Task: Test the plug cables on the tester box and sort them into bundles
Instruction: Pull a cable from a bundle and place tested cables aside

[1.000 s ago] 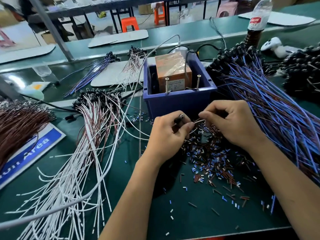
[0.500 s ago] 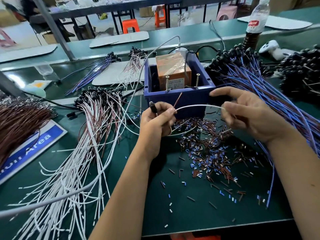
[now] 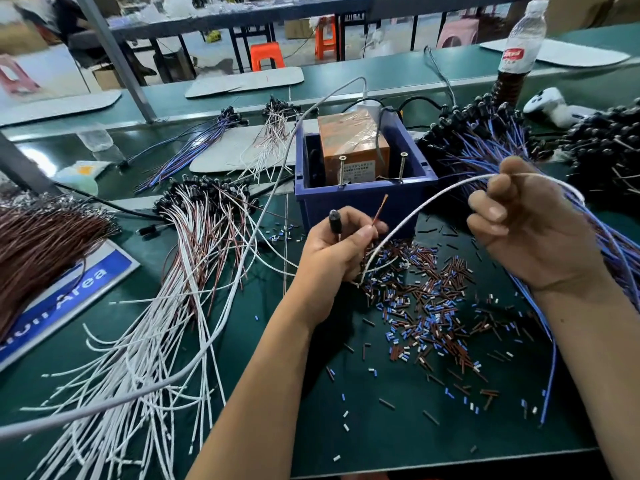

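Observation:
My left hand (image 3: 334, 249) grips a black plug (image 3: 334, 220) and pinches its thin red wire (image 3: 380, 210), which points up. A white wire (image 3: 426, 204) arcs from that hand up to my right hand (image 3: 530, 225), whose curled fingers hold it raised at the right. Just behind my hands stands the tester: an orange box (image 3: 351, 147) inside a blue bin (image 3: 363, 199), with two upright screws (image 3: 402, 166) at its front. A bundle of white and red plug cables (image 3: 187, 237) lies left of my left hand. Blue plug cables (image 3: 491, 147) are heaped at the right.
Cut insulation bits (image 3: 429, 306) litter the green mat (image 3: 381, 427) under my hands. Brown wires (image 3: 38, 237) lie far left over a blue sign (image 3: 69, 299). A bottle (image 3: 519, 53), a white controller (image 3: 550, 107) and smaller cable bundles (image 3: 207, 136) sit at the back.
My right hand has risen and moved right, drawing the white wire out into a long arc. My left hand lifted slightly with the plug; the red wire end now sticks up.

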